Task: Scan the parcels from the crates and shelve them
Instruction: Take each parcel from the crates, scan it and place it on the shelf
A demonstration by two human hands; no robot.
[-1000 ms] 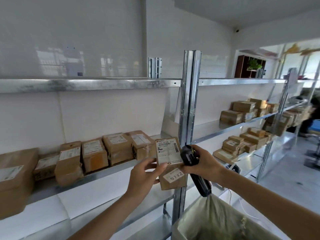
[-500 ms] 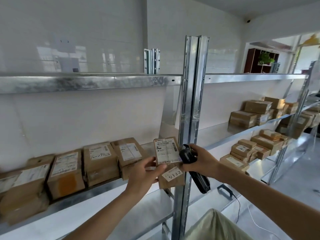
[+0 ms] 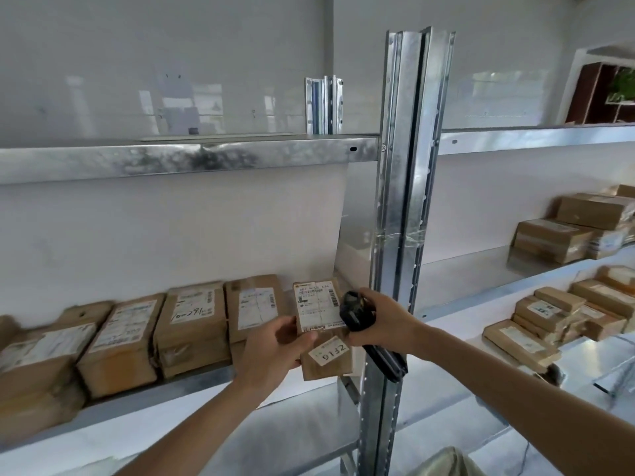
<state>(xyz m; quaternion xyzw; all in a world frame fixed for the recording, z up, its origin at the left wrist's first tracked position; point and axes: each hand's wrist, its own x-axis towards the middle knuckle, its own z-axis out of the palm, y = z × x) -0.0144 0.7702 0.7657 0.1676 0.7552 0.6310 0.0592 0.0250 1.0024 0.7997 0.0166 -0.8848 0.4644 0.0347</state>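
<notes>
The left hand (image 3: 275,348) is gripping a brown parcel (image 3: 323,331) by its left edge, holding it upright with its long axis vertical and its white shipping label facing the camera, just in front of the steel upright (image 3: 402,214) at the right end of the middle shelf (image 3: 144,403). The right hand (image 3: 388,321) is curling round a black scanner (image 3: 364,331), whose head is touching the parcel's right edge while its handle is slanting down to the right. A row of labelled parcels (image 3: 192,324) is standing on that shelf, more stacks (image 3: 563,231) are lying on the shelves to the right, and most label print is too blurred to read.
</notes>
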